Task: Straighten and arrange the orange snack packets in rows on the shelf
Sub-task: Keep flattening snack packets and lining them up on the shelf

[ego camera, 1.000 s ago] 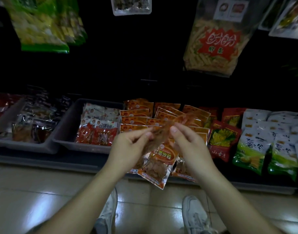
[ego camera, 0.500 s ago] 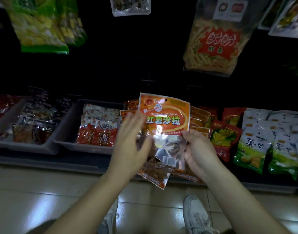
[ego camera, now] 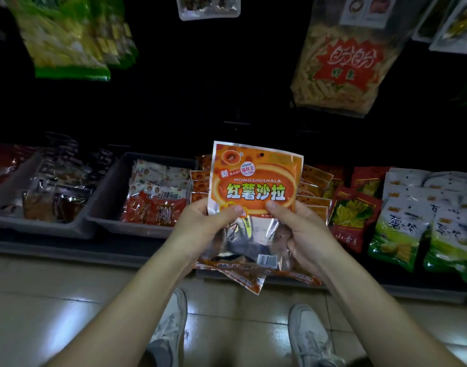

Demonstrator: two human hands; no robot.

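Nearest, two white shoes [ego camera: 306, 337] are seen on a tiled floor [ego camera: 41, 300]. Above them, the left hand [ego camera: 203, 229] and right hand [ego camera: 304, 234] are raised side by side, and one orange packet [ego camera: 256, 181] is held upright between them, with its printed face turned to the camera. Each thumb is pressed on the front of the packet at mid-height and the other fingers are curled behind it, so that it is pinched at both sides. Lower packets [ego camera: 243, 276], also orange, are fanned out beneath the hands and past the shelf [ego camera: 94, 254] edge; whether they are gripped or merely lie there cannot be told. Behind the held packet, overlapping rows [ego camera: 314, 186] of the same orange packets are laid on the shelf, and their middle is hidden by it. To the left, a grey tray [ego camera: 113, 223] of red-and-white packs is placed just beside the rows, with a second tray [ego camera: 41, 226] of dark packs beyond it. To the right, red packs [ego camera: 354, 207] and green packs [ego camera: 402, 229] are ranged. Farthest, a stick bag [ego camera: 338, 62] and green bags [ego camera: 68, 41] are hung against a dark back.
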